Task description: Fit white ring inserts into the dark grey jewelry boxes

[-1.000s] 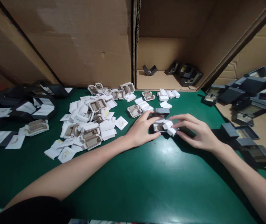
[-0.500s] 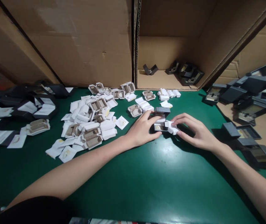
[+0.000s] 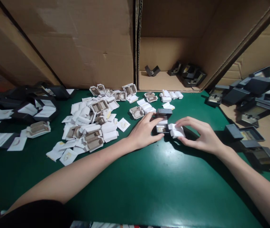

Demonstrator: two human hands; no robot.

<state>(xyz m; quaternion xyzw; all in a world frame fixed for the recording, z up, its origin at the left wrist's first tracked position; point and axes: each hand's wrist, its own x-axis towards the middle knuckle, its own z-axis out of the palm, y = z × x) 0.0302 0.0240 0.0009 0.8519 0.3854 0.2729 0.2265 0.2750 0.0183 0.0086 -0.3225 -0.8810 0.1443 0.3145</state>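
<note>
My left hand (image 3: 145, 130) is closed on the left side of a small dark hinged box (image 3: 164, 112), its lid tipped back. Inside the box lies a pale card with a small yellowish mark. Just right of the box, my right hand (image 3: 196, 134) pinches a folded white insert (image 3: 177, 130) between thumb and fingers. The insert is apart from the box, low over the green table (image 3: 149, 186). Behind the box lie a loose white paper piece (image 3: 168, 106) and white folded inserts (image 3: 145, 106).
A heap of white inserts and cards (image 3: 92, 123) spreads left of my hands. Dark boxes with white linings (image 3: 37, 109) stand at far left. More open dark boxes (image 3: 253, 95) are piled on cardboard at right. A large carton (image 3: 170, 50) at the back holds several dark boxes.
My right hand has drawn the white insert slightly right, away from the dark box, so more of the box's inside shows. My left hand has stayed on the box.
</note>
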